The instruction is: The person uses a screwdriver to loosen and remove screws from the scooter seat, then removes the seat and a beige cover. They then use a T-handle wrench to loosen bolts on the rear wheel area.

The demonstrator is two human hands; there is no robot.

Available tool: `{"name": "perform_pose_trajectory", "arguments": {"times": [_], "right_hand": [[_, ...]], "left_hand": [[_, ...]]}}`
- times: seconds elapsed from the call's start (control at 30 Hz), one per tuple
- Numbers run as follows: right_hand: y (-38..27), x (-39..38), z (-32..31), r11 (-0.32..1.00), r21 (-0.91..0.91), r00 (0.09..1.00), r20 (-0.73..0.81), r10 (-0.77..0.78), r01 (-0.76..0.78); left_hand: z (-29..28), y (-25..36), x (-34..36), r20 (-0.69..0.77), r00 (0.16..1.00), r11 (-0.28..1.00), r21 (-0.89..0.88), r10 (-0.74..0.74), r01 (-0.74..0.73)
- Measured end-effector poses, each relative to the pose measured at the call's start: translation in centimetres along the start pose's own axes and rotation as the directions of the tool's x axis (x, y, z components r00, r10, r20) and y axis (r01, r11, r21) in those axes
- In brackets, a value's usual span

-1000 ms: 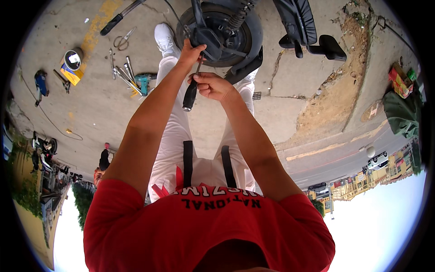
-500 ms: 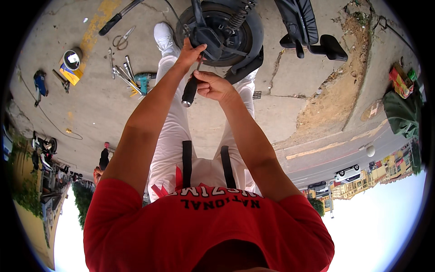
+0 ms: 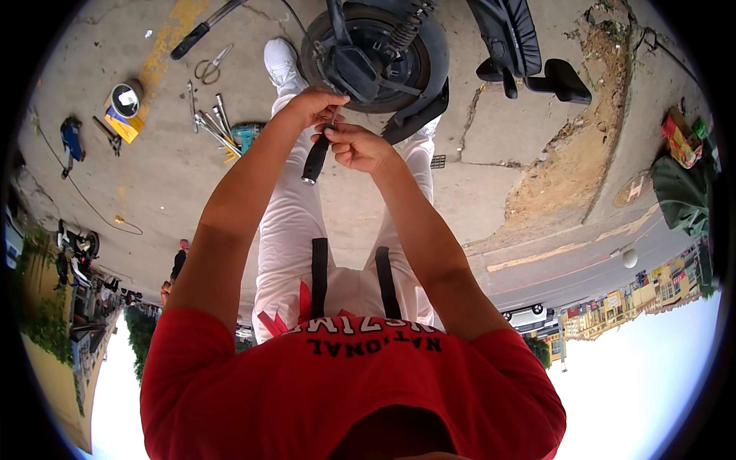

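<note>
Since the earlier frames, the black-handled tool has been tilted a little and drawn slightly lower against the wheel, while both hands have been kept close together at its upper end; little else has been shifted. The left hand is closed over the top of the tool, just where it meets the black scooter rear wheel with its hub and coil spring. The right hand is closed too, its fingers pinched about the tool's shaft just beside the left; what exactly is pinched between the fingertips cannot be told. The rubber grip of the handle is left free, hanging down over the white trousers. From the small change of angle it is judged that a turning or levering stroke at the hub is under way rather than finished. On the bare concrete ground, to the left, a row of metal spanners and a pair of scissors are laid out well apart from the hands, beside a round tin on a yellow card. A black scooter seat lies to the right of the wheel.
</note>
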State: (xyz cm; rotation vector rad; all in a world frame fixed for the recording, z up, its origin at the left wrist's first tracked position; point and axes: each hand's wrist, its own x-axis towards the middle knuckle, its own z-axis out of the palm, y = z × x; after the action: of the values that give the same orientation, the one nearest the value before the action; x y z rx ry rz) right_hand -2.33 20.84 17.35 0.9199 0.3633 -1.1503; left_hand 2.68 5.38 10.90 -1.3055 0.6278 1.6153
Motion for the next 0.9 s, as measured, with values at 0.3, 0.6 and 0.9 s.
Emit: {"name": "perform_pose_trajectory", "arguments": {"times": [0.3,0.6,0.9], "right_hand": [[-0.3,0.0,0.5,1.000,0.019,1.000,-0.022,0.012,-0.011],[0.9,0.2,-1.2,0.995,-0.076,0.998,-0.006,-0.057,0.057],[0.3,-0.8,1.2,0.992,0.085,0.993,0.062,-0.097,0.091]], "left_hand": [[0.0,1.9,-0.6,0.066,0.998,0.985,0.172,0.009,-0.020],[-0.3,2.1,-1.1,0.276,0.961,1.000,0.021,-0.024,0.018],[-0.5,1.5,0.5,0.086,0.995,0.975,0.212,0.051,-0.068]]}}
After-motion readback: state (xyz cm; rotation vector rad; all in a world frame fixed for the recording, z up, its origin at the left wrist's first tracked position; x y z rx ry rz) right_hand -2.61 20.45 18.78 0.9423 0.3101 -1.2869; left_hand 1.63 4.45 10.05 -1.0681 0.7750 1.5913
